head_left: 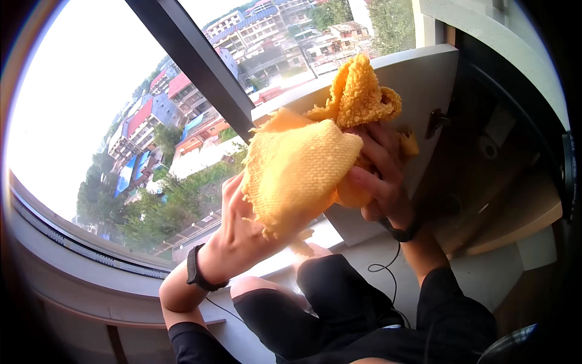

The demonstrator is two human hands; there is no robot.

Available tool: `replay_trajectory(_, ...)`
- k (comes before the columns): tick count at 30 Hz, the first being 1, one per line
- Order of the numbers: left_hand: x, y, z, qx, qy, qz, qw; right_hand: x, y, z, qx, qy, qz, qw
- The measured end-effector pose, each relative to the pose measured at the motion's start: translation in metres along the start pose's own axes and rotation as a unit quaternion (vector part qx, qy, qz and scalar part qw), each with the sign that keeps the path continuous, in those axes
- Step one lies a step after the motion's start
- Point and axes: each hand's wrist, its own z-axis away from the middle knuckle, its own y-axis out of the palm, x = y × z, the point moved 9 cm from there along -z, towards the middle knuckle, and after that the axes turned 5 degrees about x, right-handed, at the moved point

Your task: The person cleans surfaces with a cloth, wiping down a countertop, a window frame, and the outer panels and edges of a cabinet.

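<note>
A yellow cloth (300, 167) is bunched up between my two hands in front of the window. Its surface looks woven on the near flap and fluffy at the raised upper fold, and its edges are frayed. My left hand (233, 227) grips the cloth from the left, with most of its fingers hidden behind the near flap. On the other side, the bent fingers of my right hand (383, 173) are wrapped into the cloth's folds. Each wrist wears a dark band.
A large window with a dark frame bar (194, 60) fills the left and far side, with buildings and trees outside. Beyond my right hand stands a pale panel (424, 79) with a metal latch (436, 123). A thin black cable (395, 276) hangs near my knees.
</note>
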Motion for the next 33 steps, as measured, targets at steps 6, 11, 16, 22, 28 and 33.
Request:
replay_trajectory(6,0.009,0.01,-0.04,-0.179,-0.023,0.179,0.967,-0.001,0.03,0.033,0.061,-0.069,0.066,0.994)
replay_trajectory(11,-0.002,-0.008,-0.054,-0.323,0.053,0.234,0.916,-0.037,0.036,0.016,0.049,0.107,-0.088,0.989)
replay_trajectory(16,-0.015,-0.014,-0.069,-0.295,0.15,0.073,0.941,-0.024,0.023,-0.017,0.071,0.153,0.123,0.978)
replay_trajectory(22,-0.027,0.021,-0.068,-0.195,0.15,-0.106,0.963,-0.046,-0.015,-0.019,-0.073,0.011,0.304,0.95)
replay_trajectory(28,-0.032,0.048,-0.069,-0.121,0.083,-0.135,0.98,-0.062,-0.023,0.011,-0.008,0.195,0.241,0.951)
replay_trajectory(33,-0.05,0.091,-0.053,-0.009,0.121,-0.145,0.982,-0.079,-0.01,0.07,0.065,0.266,0.321,0.907)
